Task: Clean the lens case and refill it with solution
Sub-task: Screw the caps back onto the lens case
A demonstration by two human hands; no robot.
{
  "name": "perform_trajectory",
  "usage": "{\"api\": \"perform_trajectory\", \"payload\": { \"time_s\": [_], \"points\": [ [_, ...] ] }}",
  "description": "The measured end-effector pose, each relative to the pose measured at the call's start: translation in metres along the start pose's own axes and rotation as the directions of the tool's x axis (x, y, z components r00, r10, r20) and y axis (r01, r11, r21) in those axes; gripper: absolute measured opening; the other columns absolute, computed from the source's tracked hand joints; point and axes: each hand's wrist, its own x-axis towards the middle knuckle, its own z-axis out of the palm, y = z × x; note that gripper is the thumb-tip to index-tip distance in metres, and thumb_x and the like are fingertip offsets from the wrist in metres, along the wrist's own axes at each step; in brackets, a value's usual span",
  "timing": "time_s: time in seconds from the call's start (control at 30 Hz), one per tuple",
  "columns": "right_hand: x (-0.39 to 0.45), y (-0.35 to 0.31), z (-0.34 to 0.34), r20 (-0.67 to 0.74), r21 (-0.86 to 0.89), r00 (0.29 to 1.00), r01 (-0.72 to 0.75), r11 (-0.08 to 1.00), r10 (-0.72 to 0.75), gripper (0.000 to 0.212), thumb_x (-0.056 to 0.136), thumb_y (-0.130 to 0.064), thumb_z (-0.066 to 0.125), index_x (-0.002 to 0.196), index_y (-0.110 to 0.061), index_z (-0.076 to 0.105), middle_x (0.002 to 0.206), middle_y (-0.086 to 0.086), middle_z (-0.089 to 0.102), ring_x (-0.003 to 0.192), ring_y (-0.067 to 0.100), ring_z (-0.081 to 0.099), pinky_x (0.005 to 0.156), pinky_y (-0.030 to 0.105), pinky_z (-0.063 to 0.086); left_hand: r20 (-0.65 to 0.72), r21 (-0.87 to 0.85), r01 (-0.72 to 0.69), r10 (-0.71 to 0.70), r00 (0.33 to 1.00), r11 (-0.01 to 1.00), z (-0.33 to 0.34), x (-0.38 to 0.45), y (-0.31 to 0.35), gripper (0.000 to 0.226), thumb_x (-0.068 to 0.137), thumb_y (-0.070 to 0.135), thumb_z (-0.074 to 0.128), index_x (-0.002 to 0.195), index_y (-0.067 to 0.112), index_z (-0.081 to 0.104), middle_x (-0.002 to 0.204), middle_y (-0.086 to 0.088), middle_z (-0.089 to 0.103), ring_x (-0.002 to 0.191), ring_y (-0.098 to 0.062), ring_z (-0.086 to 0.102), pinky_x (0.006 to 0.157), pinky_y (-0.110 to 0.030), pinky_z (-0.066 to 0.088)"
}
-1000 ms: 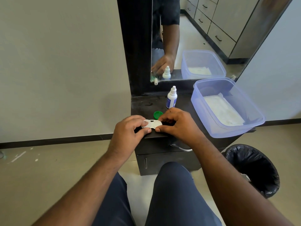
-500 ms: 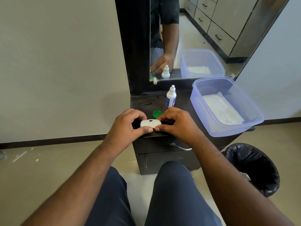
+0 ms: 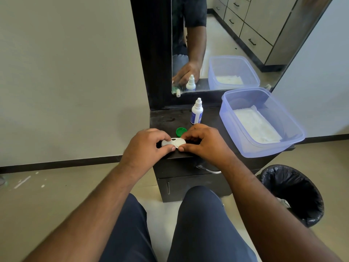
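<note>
I pinch the white lens case between my two hands. My left hand grips one end and my right hand grips the other. A green cap lies just past my fingers on the dark surface. The solution bottle stands farther back.

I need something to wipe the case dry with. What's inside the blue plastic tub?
A folded white cloth or paper towel lies flat on the bottom of the tub. Anything under that sheet is covered, so I can't tell.
</note>
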Motion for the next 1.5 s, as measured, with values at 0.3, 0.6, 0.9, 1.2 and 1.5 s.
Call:
{"api": "perform_trajectory", "payload": {
  "time_s": [0.3,0.6,0.9,1.2,1.5],
  "points": [
    [-0.001,0.000,0.001,0.004,-0.016,1.000,0.021,1.000,-0.021,0.032,0.078,-0.025,0.077,0.108,-0.017,0.071,0.098,-0.008,0.060,0.093,0.010,0.057,0.082,0.023,0.049,0.059,-0.052,-0.244,0.247,0.967,0.968,-0.006,0.000,-0.009,0.015,0.078,0.014,0.075,0.091,0.008,0.076,0.091,-0.005,0.074,0.080,-0.021,0.067,0.067,-0.042,0.056],
    [-0.001,0.000,0.001,-0.012,-0.044,1.000,0.023,0.999,-0.023,0.032,0.079,-0.025,0.076,0.110,-0.017,0.071,0.099,-0.010,0.059,0.094,0.009,0.056,0.083,0.020,0.047,0.018,0.023,-0.204,0.204,0.979,0.979,0.005,-0.004,-0.004,0.010,0.079,0.017,0.075,0.088,0.010,0.076,0.089,-0.003,0.074,0.075,-0.018,0.063,0.063,-0.039,0.054],
    [-0.005,0.005,-0.005,-0.093,0.147,0.994,-0.035,0.988,0.049,0.026,0.078,-0.025,0.077,0.103,-0.019,0.074,0.095,-0.012,0.066,0.089,-0.001,0.059,0.075,0.006,0.045,0.005,-0.096,-0.179,0.180,0.984,0.979,0.000,-0.007,-0.005,0.013,0.076,0.012,0.077,0.089,0.009,0.076,0.095,-0.004,0.074,0.080,-0.021,0.067,0.070,-0.045,0.056],
    [0.001,0.002,0.001,-0.086,-0.072,0.994,-0.072,0.995,0.066,0.029,0.089,-0.018,0.065,0.118,-0.019,0.067,0.100,-0.006,0.059,0.093,0.008,0.055,0.086,0.017,0.041,-0.008,-0.144,-0.111,0.111,0.994,0.983,-0.001,-0.007,-0.003,0.019,0.075,0.011,0.078,0.094,0.008,0.076,0.098,-0.004,0.074,0.083,-0.020,0.068,0.076,-0.046,0.055],
    [-0.004,0.002,0.000,-0.163,0.047,0.981,-0.100,0.994,0.107,0.003,0.092,-0.017,0.061,0.094,-0.019,0.062,0.111,-0.012,0.053,0.094,0.002,0.054,0.079,0.008,0.037,-0.021,-0.155,-0.092,0.090,0.996,0.984,0.000,-0.008,-0.004,0.020,0.075,0.012,0.079,0.094,0.008,0.076,0.099,-0.003,0.074,0.085,-0.019,0.069,0.078,-0.043,0.055]
  ]
}}
